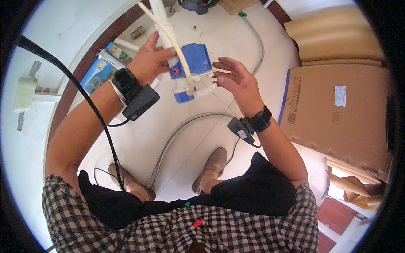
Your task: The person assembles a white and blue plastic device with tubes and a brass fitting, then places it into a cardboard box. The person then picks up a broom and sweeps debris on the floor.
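A blue-and-white plastic valve fitting [195, 59] with a small red part and a clear lower section is held up in front of me, joined to a white pipe [159, 14]. A cream tube [177, 48] runs down across its front. My left hand [148, 60] is closed at the fitting's left side, thumb against the pipe and some fingers hidden behind. On the other side my right hand [240, 84] has its fingers apart, the tips close to the fitting's right edge; I cannot tell if they touch it. Black straps with boxes sit on both wrists.
A grey hose [179, 128] curves over the tiled floor between my shoes. Packaged parts [97, 76] lie by the left wall, near a short metal fitting [137, 32]. A large cardboard box [333, 114] stands at the right. A black cable [78, 86] hangs past my left arm.
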The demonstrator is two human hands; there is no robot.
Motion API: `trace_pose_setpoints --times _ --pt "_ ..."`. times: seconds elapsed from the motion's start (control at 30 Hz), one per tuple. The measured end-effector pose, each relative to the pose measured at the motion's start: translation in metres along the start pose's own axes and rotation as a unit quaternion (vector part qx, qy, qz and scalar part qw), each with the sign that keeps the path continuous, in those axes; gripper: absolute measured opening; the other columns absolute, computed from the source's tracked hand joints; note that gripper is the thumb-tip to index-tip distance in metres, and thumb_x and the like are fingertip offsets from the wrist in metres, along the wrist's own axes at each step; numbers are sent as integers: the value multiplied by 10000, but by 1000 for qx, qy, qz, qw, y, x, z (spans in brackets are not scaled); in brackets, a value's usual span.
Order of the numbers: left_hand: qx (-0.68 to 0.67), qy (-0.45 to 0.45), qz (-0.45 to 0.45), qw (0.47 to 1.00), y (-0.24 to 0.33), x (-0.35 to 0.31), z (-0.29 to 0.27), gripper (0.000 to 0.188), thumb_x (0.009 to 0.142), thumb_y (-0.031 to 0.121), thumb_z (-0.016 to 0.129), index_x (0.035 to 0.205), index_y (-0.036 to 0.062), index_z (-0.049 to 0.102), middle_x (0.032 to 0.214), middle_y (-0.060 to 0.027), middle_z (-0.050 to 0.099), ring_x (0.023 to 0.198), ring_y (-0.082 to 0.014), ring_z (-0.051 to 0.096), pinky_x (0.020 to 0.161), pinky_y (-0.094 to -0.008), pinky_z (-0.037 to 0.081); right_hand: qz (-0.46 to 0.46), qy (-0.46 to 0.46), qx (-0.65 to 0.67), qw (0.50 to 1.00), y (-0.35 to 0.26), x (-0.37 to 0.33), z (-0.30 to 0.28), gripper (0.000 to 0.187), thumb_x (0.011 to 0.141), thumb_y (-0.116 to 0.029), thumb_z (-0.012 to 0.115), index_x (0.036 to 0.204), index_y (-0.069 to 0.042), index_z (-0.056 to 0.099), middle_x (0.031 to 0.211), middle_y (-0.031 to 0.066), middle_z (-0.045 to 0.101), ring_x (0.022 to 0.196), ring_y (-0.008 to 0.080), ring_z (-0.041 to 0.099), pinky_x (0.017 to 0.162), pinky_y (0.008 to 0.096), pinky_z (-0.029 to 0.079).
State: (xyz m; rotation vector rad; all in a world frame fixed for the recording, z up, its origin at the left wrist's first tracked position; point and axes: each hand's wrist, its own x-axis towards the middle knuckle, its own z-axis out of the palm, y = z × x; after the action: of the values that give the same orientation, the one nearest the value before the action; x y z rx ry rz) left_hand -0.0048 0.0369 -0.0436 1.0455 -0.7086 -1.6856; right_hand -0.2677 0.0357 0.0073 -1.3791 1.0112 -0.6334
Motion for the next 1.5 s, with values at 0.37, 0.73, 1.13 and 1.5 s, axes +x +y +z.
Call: trace_pose_setpoints --times 0.37,0.73,1.13,1.5 --pt "102 -32 114 988 8 -3 8 529 926 92 636 1409 90 420 1208 -131 635 1081 -210 635 890 -351 554 15 -8 -91 996 5 1 19 550 831 -228 778 1249 56 562 1049 144 688 973 180 660 872 308 530" --pt "69 22 96 993 13 -2 13 471 935 83 624 1368 64 439 1200 -140 632 1080 -213 634 924 -359 555 -9 60 -115 992 22 -5 22 218 867 -172 718 1016 -14 702 831 48 657 765 118 599 682 273 481" --pt "-80 34 -24 996 -14 10 -2 335 995 169 549 1271 5 456 1158 -117 617 996 -218 657 897 -373 569 -1 32 -40 999 4 -2 20 235 870 -138 706 1059 -1 678 866 38 671 792 94 611 719 261 502" --pt "-121 18 -151 981 -31 8 -3 280 1011 232 498 1169 19 590 1030 -79 688 879 -166 677 813 -305 570 13 33 39 999 -9 -2 26 250 805 -49 770 1024 -27 654 876 36 694 771 88 635 726 232 522"
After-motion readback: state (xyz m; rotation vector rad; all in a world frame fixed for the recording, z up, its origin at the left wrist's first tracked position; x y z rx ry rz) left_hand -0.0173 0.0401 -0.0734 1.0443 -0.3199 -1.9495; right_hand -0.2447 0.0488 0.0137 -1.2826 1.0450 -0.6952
